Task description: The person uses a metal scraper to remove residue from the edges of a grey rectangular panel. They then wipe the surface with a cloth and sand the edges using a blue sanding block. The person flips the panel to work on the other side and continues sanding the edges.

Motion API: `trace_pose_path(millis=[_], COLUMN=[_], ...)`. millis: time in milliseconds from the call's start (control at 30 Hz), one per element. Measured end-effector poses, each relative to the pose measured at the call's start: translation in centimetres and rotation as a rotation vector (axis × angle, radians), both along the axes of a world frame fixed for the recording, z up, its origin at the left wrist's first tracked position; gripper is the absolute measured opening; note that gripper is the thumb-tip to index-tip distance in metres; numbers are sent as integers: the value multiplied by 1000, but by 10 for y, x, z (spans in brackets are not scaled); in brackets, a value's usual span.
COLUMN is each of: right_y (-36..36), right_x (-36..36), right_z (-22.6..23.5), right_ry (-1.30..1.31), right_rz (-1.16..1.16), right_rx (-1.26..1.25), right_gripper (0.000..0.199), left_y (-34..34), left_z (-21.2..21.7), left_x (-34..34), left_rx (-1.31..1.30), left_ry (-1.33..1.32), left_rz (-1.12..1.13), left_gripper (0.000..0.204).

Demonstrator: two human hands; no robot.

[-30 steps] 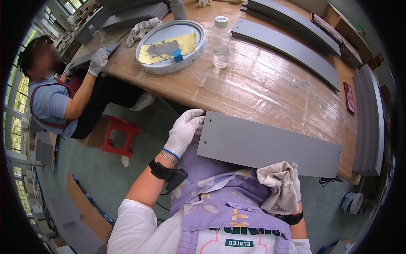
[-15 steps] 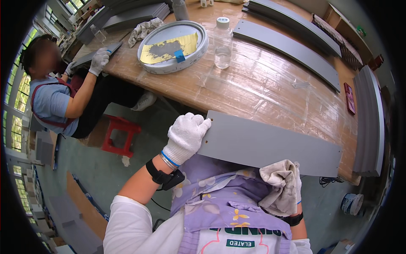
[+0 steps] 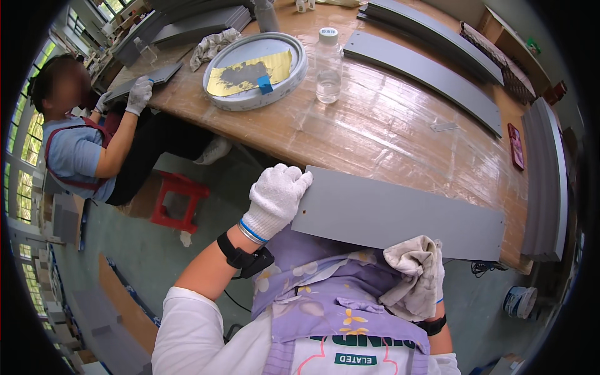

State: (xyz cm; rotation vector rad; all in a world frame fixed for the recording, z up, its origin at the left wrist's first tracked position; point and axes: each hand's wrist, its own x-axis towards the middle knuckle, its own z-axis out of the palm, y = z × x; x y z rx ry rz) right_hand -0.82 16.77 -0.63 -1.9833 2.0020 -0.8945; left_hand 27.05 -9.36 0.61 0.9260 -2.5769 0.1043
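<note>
A long grey board (image 3: 400, 211) lies across the near table edge, its near side over my lap. My left hand (image 3: 277, 195), in a white knitted glove, is closed at the board's left end. Its fingertips cover the far left corner; a small hole with a brownish rim shows below them. My right hand (image 3: 440, 275), also gloved, is at the board's near edge toward the right. It holds a crumpled, stained whitish rag (image 3: 414, 270), which hides most of its fingers.
On the table (image 3: 387, 131) stand a round lid (image 3: 294, 72) bearing a yellow sheet smeared grey, and a clear bottle (image 3: 329, 78). More grey boards (image 3: 431, 81) lie beyond; others are stacked right (image 3: 544, 181). A phone (image 3: 516, 147) lies nearby. A co-worker (image 3: 81, 144) handles a board at left.
My left fingertips have shifted slightly and now cover the corner hole that showed before. My right hand and the rag stay put. The co-worker's gloved hand has moved a little left.
</note>
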Motion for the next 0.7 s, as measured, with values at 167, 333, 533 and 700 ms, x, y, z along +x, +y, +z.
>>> trace_pose_path(millis=[167,333,533,700], right_y=[2,-2,-2,-7], right_x=[-6,3,-4,6], right_z=[-6,0,5,14], right_ry=[42,-8,-99,-119], right_rz=[53,-31,20,-47], right_rx=[-54,-15,23,-3], right_gripper=[77,34,43,24], left_y=[15,20,21,50], left_z=[5,7,-35,-18], left_x=[8,15,34,7], left_rx=[80,241,1243,1830], left_ry=[5,39,728,931], left_rz=[-19,-17,296,132], left_gripper=[16,16,31,51])
